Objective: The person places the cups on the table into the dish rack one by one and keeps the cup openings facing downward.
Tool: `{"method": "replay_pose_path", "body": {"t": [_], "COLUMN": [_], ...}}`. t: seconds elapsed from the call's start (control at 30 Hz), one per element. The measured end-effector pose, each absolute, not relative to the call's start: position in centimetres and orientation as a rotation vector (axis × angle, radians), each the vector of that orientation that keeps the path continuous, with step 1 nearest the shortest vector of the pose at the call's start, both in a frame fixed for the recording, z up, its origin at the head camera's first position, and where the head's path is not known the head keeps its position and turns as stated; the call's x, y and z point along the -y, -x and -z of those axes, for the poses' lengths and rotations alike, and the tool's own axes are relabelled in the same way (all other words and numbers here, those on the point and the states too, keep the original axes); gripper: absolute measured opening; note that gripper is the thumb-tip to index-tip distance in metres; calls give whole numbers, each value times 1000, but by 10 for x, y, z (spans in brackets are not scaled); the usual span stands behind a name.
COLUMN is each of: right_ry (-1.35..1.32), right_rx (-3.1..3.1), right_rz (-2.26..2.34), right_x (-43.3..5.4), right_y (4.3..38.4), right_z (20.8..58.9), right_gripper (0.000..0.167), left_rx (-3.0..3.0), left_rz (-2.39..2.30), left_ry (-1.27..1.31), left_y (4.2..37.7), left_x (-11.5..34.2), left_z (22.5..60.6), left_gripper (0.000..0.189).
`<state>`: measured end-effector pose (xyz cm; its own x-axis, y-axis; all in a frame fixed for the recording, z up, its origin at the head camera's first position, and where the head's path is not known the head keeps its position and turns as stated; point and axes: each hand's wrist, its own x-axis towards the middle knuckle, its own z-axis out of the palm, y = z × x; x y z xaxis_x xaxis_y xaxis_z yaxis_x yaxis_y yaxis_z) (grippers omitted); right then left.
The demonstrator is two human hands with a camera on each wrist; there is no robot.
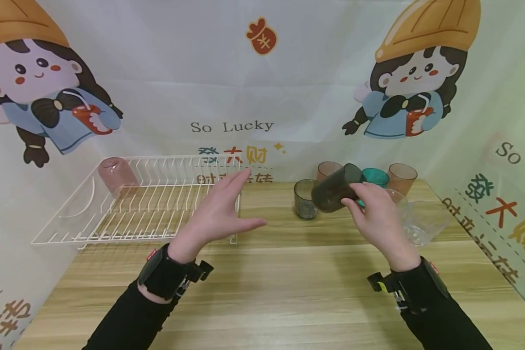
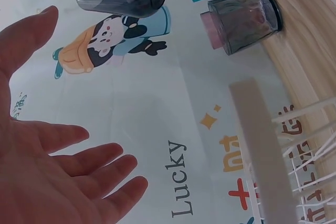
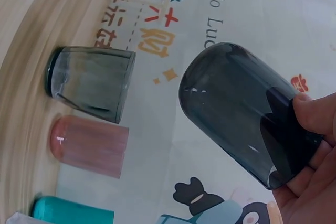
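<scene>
Pale cloth backdrop [image 1: 306, 97], faint creases, spans the upper frame and continues down both sides. Upper left: printed cartoon figure [image 1: 48, 87], orange cap, black braids, blue top, red cup with straw; cap cut by the frame edge. Upper right: second printed figure [image 1: 411, 92], same dress, facing the other way. Top centre: red pouch print [image 1: 261, 36]. Mid-frame: "So Lucky" lettering [image 1: 232, 127], multicoloured Chinese characters [image 1: 232, 155] beneath, gold sparkle [image 1: 280, 147] alongside. Right edge: matching characters [image 1: 503, 204], slanted, dashed line below. Lower left: brown characters [image 1: 10, 316]. Lower centre: light wood-grain tabletop [image 1: 288, 301], streaks running crosswise.
</scene>
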<state>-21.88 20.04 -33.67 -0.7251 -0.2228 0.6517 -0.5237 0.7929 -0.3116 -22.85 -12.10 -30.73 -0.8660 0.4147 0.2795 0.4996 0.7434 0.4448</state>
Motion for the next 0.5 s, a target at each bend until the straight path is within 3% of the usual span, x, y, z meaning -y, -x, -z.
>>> {"method": "replay_pose_path", "body": {"t": [0.5], "right_ry": [-549], "right_rx": [2264], "right_rz": [-902], "right_x": [-186], "right_y": [212], "right_z": [330], "right_gripper": [19], "left_rx": [2732], "left_rz": [911], "left_ry": [742], "left_y": [224], "left_x": [116], "left_z": [306], "left_gripper": [112]}}
